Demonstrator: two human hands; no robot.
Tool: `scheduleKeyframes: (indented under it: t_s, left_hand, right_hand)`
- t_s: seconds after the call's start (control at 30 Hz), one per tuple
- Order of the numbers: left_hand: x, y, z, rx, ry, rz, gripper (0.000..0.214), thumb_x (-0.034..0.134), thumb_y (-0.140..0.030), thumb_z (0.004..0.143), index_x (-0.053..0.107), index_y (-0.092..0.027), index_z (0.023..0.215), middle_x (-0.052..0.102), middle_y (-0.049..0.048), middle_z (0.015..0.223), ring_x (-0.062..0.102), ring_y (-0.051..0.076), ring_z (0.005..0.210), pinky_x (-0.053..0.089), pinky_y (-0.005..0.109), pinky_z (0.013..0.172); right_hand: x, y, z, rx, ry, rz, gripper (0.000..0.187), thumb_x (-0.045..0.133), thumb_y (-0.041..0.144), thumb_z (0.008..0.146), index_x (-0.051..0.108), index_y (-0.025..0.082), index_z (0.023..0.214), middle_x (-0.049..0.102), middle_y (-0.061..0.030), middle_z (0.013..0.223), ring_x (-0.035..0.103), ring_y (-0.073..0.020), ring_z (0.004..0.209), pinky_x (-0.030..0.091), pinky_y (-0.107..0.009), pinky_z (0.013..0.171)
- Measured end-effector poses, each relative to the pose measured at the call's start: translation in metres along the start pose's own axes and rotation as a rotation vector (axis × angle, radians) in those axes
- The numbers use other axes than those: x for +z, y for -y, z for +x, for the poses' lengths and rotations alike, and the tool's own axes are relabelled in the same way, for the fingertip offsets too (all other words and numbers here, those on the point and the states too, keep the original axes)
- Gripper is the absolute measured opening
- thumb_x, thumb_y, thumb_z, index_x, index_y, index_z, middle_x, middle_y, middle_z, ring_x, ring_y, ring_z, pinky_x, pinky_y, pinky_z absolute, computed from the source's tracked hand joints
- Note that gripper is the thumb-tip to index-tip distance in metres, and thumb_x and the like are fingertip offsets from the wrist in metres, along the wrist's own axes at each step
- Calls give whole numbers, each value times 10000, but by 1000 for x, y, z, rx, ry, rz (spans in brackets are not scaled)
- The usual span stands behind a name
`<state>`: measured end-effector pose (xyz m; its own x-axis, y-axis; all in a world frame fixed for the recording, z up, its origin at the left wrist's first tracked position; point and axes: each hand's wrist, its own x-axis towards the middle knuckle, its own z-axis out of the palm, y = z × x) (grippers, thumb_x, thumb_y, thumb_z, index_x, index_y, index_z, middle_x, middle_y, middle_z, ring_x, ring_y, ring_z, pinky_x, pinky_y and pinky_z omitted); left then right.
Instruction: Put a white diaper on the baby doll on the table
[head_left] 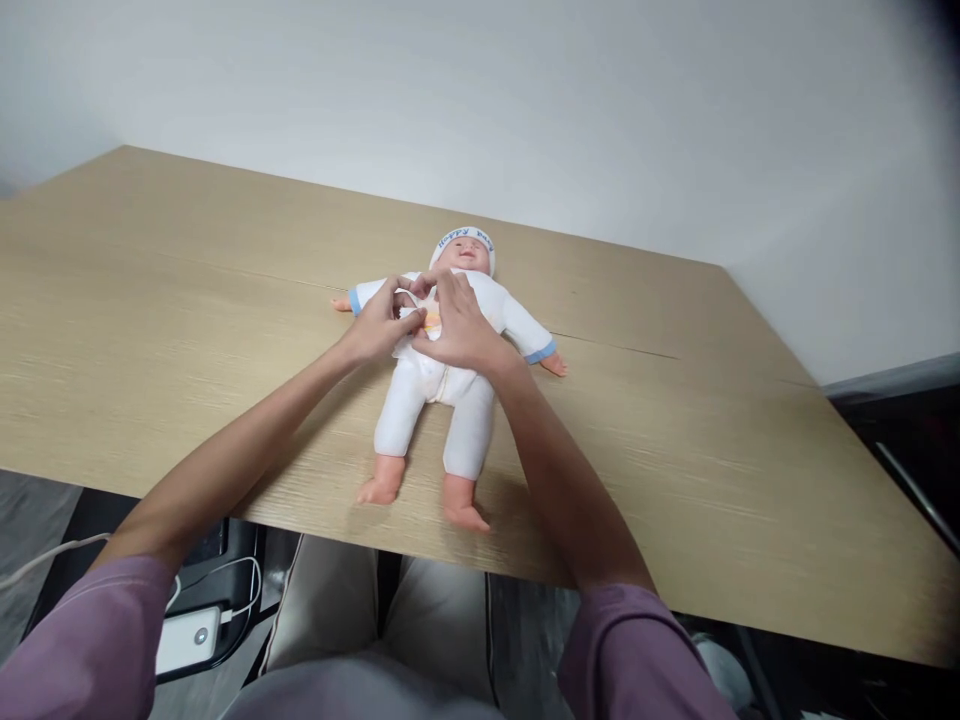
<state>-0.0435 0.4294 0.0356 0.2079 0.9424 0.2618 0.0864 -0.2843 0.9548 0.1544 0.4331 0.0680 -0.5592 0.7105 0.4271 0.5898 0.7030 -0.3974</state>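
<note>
A baby doll [442, 395] in a white romper and a white cap with blue lettering lies on its back on the wooden table [187, 300], head away from me. Both my hands rest on its chest. My left hand [381, 322] pinches the romper's front fabric near the doll's right shoulder. My right hand [459, 325] lies over the chest, its fingers pinching the same front edge of cloth. A bit of yellow-orange print shows between my hands.
A white wall rises behind the table. Below the near edge I see my lap, a white power brick with cables [187, 640] at the left, and a dark floor at the right.
</note>
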Motion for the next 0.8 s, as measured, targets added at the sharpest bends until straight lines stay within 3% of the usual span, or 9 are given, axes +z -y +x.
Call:
scheduleKeyframes:
  t_s: [0.17, 0.33, 0.43, 0.5, 0.57, 0.7, 0.8]
  left_hand:
    - [8, 2, 0, -4, -35, -24, 325, 794, -282, 926, 559, -235, 1146, 655, -39, 820, 641, 144, 701, 460, 293, 661]
    - [5, 4, -3, -26, -27, -64, 370, 807, -336, 942, 564, -250, 1207, 659, -48, 834, 591, 131, 648, 424, 277, 599]
    - [6, 2, -2, -18, -34, -36, 377, 837, -346, 947, 582, -254, 1210, 633, -55, 813, 532, 119, 615, 385, 272, 584]
    - [10, 0, -1, 15, -18, -36, 382, 854, -386, 962, 596, -255, 1211, 613, -52, 800, 520, 124, 632, 375, 275, 601]
    - [15, -1, 0, 59, 14, -68, 399, 834, -496, 1002, 610, -255, 1229, 610, -37, 801, 544, 146, 679, 403, 289, 640]
    - [17, 2, 0, 99, 31, -95, 513, 633, -751, 1078, 619, -280, 1282, 643, 11, 861, 570, 195, 761, 486, 344, 745]
    - [13, 10, -3, 105, -21, -49, 586, 570, -815, 1069, 573, -315, 1375, 715, 69, 1101, 592, 205, 801, 536, 388, 831]
  right_hand:
    - [-2, 5, 1, 21, 13, -14, 633, 745, 155, 849, 557, 287, 1439, 646, -127, 1425, 569, -402, 1373, 510, -646, 1215]
    - [-20, 10, -6, 50, -92, -79, 437, 836, 309, 897, 622, 260, 1275, 663, -154, 1354, 551, -451, 1409, 482, -651, 1181]
    - [-25, 11, -12, 141, -50, -55, 289, 839, 414, 931, 606, 267, 1018, 704, -101, 1110, 650, -382, 1149, 531, -570, 1046]
    - [-24, 11, -14, 180, -9, -29, 310, 803, 442, 962, 550, 276, 896, 698, -64, 997, 651, -318, 988, 538, -493, 939]
    - [-21, 11, -14, 189, -9, -16, 349, 793, 448, 966, 516, 280, 836, 693, -46, 944, 634, -283, 918, 517, -441, 865]
    - [-16, 7, -11, 219, -51, 17, 388, 725, 491, 1039, 531, 273, 782, 678, -37, 879, 608, -245, 834, 466, -405, 797]
    - [-15, 1, -9, 247, -42, 43, 386, 664, 450, 1076, 536, 266, 763, 671, -33, 864, 596, -231, 811, 443, -395, 780]
